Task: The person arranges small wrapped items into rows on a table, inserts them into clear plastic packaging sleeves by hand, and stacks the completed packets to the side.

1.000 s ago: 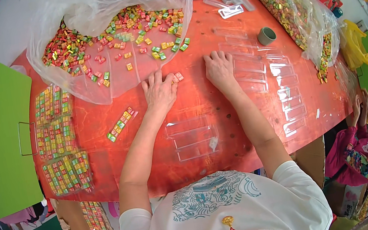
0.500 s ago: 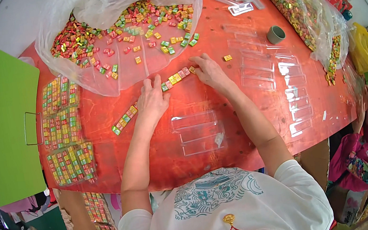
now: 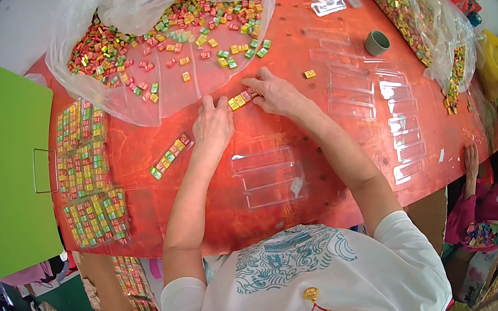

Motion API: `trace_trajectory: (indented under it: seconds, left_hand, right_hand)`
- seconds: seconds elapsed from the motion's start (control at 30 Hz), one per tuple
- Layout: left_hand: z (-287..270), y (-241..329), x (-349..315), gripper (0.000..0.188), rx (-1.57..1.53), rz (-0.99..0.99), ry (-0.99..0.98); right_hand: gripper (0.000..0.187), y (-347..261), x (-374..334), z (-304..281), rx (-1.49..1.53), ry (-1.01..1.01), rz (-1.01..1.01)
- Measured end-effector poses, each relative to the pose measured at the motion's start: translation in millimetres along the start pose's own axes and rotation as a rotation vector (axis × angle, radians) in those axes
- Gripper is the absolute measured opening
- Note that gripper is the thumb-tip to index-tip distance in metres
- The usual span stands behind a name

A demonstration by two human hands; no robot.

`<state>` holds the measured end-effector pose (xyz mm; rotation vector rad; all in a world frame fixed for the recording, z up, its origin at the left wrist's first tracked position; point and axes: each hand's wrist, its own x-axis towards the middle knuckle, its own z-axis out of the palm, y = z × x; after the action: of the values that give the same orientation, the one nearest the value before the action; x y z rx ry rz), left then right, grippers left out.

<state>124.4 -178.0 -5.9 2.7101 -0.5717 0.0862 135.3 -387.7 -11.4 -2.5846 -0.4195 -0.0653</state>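
Observation:
A short row of small wrapped candies (image 3: 241, 100), yellow and red, lies on the red table between my hands. My left hand (image 3: 213, 124) closes on the row's left end, its fingertips covering the pieces there. At the other end, the bent fingers of my right hand (image 3: 277, 94) press on the red pieces and partly hide them. A second row of candies (image 3: 171, 156), green, yellow and red, rests at a slant left of my left forearm. Nearer to me lie clear plastic trays (image 3: 269, 178). One loose yellow candy (image 3: 310, 74) sits to the right of my right hand.
A large clear bag (image 3: 143, 107) spills loose candies at the back left. Filled packs (image 3: 86, 165) line the left side. Clear trays (image 3: 402, 125), a grey-green cup (image 3: 376, 43) and a bulging candy bag (image 3: 398, 8) occupy the right. Another person (image 3: 489, 208) is at the right edge.
My hands have moved closer together around the candy row, with the left lifted away from the slanted row, which now lies apart. The other person's arms have moved apart, one reaching to the yellow bag.

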Motion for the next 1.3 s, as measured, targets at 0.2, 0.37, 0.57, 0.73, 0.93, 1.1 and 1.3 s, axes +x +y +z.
trace_trajectory:
  seconds: [0.2, 0.37, 0.57, 0.73, 0.93, 1.1, 1.3]
  left_hand:
    - [1.2, -1.1, 7.2, 0.023, 0.004, 0.043, 0.008]
    - [3.1, -8.0, 10.9, 0.023, 0.003, 0.092, -0.022]
    - [-12.1, -8.7, 3.2, 0.039, -0.066, 0.112, -0.038]
    - [-29.8, -19.3, -10.5, 0.047, 0.034, 0.083, -0.130]
    - [-20.4, -24.3, -3.1, 0.029, 0.081, 0.060, -0.102]
    - [-11.9, -32.7, 4.5, 0.031, 0.057, 0.049, -0.074]
    - [-23.0, -21.4, 6.5, 0.049, -0.069, 0.063, -0.125]
  right_hand:
    - [0.029, -4.1, -0.2, 8.2, -0.058, 0.036, -0.037]
    - [0.025, -19.0, -8.2, 8.8, -0.086, 0.077, 0.042]
    - [0.032, -31.8, -28.2, 4.8, -0.095, 0.188, 0.041]
    - [0.031, -53.8, -88.7, -13.5, -0.103, 0.105, -0.097]
    - [0.019, -50.1, -106.0, 5.3, -0.200, 0.035, -0.168]
    - [0.016, -44.1, -81.7, 3.8, -0.211, 0.082, -0.191]
    - [0.043, -25.1, -49.1, -8.2, -0.168, 0.187, -0.028]
